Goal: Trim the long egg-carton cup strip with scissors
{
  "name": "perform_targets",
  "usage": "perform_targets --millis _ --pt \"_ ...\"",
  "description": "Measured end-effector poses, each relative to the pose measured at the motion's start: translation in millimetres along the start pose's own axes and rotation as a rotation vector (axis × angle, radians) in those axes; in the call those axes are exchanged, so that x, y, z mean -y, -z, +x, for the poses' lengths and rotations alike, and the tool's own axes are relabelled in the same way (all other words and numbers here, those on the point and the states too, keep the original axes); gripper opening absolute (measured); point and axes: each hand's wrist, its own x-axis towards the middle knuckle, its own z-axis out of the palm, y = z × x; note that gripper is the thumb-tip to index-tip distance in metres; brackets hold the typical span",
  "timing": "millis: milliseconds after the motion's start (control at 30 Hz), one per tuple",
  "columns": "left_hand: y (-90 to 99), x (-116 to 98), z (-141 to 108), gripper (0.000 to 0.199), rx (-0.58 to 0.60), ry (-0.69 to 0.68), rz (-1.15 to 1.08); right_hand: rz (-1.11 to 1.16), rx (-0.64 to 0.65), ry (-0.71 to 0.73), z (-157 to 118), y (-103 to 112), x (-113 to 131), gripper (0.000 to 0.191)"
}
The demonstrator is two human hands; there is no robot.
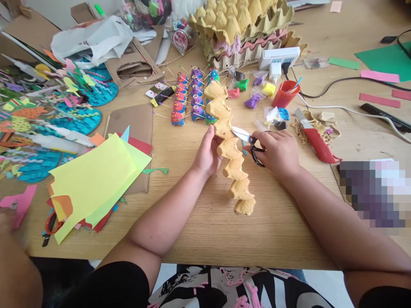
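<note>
A long yellow strip of egg carton (236, 164) runs from just in front of the painted figures down toward the table's front edge. My left hand (209, 150) is closed on its left side, near the upper part. In my right hand (278, 152) are scissors (243, 135) with black handles; their blades point left and their tips touch or overlap the strip's right edge. Behind the strip stand rows of painted carton figures, red (178, 102), purple (197, 96) and green, with thin sticks poking out.
Stacked egg trays (237, 25) stand at the back. Right of centre are a red cup (285, 94), a white power strip (280, 56), cables and a red-handled knife (317, 143). Yellow paper (93, 175) lies at left. Another person's arm (16, 265) shows at the lower left.
</note>
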Motion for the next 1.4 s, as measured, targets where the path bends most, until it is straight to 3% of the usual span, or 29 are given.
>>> perform_targets --millis 300,633,1133,1400 --pt "3.9 1.8 3.1 0.038 0.151 -0.044 -0.070 -0.072 -0.049 0.026 0.1 -1.5 -2.4 0.058" --pt "0.4 -0.6 1.1 0.045 0.061 0.007 -0.058 -0.101 -0.075 0.037 -0.1 -2.2 -1.8 0.061" --pt "-0.6 0.1 2.0 0.043 -0.011 -0.059 0.016 0.017 -0.077 -0.057 -1.2 -8.3 -4.4 0.047" --pt "-3.3 -2.9 -1.1 0.043 0.038 -0.081 0.000 0.044 -0.027 0.009 -0.6 -5.6 -1.0 0.045"
